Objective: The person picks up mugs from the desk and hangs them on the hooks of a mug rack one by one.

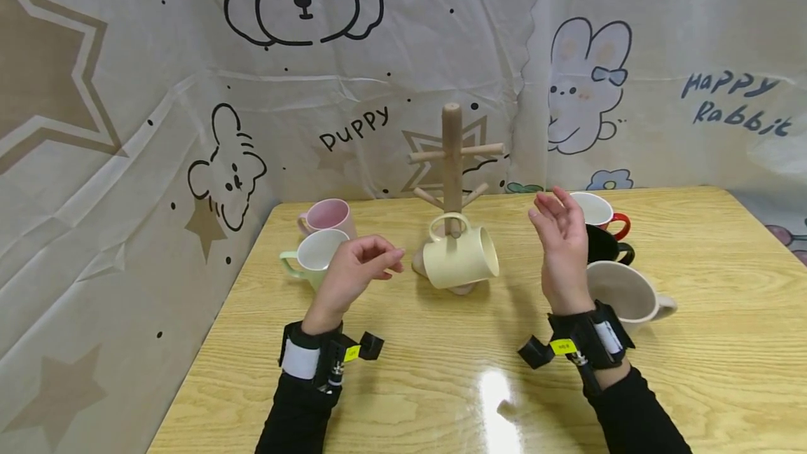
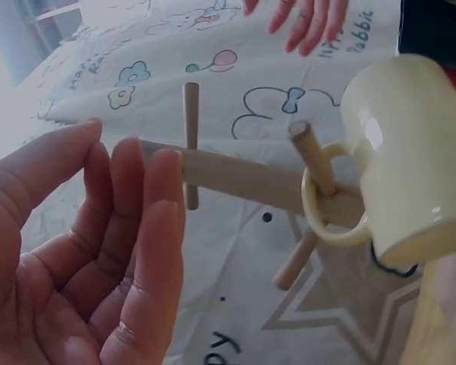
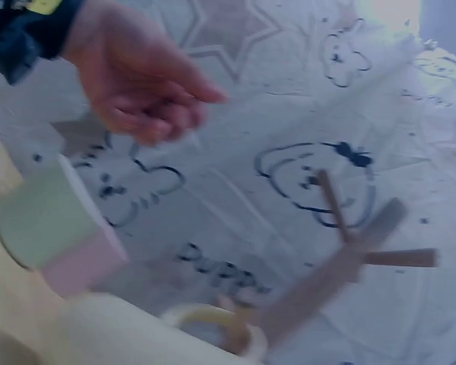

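Observation:
A pale yellow mug [image 1: 463, 263] hangs by its handle from a low peg of the wooden mug tree [image 1: 452, 177], its body tilted sideways. In the left wrist view a peg [image 2: 310, 156] passes through the handle of that mug [image 2: 410, 152]. My left hand [image 1: 356, 268] hovers left of the mug, apart from it, fingers loosely curled and holding nothing. On the other side my right hand [image 1: 563, 254] is raised with relaxed fingers and nothing in it. Upper pegs of the tree carry no mug.
Behind my left hand stand a light green mug [image 1: 315, 252] and a pink mug [image 1: 329, 216]. Right of my right hand are a white mug with a red handle [image 1: 592, 209], a black mug [image 1: 602, 245] and a beige mug [image 1: 621, 293]. A printed cloth [image 1: 391, 90] hangs behind the table [image 1: 429, 377].

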The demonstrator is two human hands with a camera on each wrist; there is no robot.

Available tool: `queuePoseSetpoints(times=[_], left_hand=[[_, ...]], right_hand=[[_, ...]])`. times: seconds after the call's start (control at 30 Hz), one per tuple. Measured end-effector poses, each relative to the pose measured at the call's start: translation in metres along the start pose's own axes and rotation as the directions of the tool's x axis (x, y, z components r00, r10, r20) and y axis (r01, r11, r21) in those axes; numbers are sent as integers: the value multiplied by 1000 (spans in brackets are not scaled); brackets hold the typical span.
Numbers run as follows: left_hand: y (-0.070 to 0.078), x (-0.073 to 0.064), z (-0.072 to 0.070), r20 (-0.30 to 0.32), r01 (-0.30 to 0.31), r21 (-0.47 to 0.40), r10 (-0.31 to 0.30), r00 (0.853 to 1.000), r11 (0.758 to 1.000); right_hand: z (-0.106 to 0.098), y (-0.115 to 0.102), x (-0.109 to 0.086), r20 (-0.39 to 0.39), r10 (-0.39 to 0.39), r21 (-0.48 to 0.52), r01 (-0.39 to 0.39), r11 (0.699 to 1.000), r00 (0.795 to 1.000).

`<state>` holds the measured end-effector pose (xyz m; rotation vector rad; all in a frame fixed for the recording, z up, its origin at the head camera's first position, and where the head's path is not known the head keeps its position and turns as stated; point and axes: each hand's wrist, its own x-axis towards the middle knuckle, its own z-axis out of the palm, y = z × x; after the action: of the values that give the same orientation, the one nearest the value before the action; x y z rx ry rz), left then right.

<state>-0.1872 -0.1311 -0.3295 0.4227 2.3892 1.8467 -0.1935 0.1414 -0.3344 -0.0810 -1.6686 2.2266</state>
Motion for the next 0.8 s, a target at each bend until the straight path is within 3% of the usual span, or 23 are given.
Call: queuePoseSetpoints(times=[0.13,0.23,0.3,0.4,0.43,0.53,0.6,0.7,0.8], left_hand=[[5,-6,-3,-53,-26,128,33,998,991],[7,-11,-4,-94,-66,295,97,991,953],[9,-13,-4,-110,-84,432,144,983,898],[11,-16,-1,-111,-85,615,193,975,784],[12,-17,-1,-105,-84,662,203,974,745],[12,-18,2,-77,-89,743,216,973,664],[13,-18,4,-57,-95,767,215,975,635],[16,-18,6,-31,-95,794,195,980,600],[17,-19,7,10,-93,823,149,989,561]], right_hand=[[-12,-15,1,61,38,-109,-31,994,997],[-19,-25,-1,86,42,-147,-29,989,995],[-23,-30,-3,95,28,-140,-14,990,995],[-30,-38,-5,112,-1,-133,16,991,994],[-32,-40,-6,120,-7,-153,26,988,993],[-39,-46,-7,154,-9,-294,55,954,988],[-43,-48,-7,195,-8,-431,93,898,981],[-50,-50,-7,294,-11,-631,202,749,956],[-52,-51,-6,380,1,-739,303,602,925]])
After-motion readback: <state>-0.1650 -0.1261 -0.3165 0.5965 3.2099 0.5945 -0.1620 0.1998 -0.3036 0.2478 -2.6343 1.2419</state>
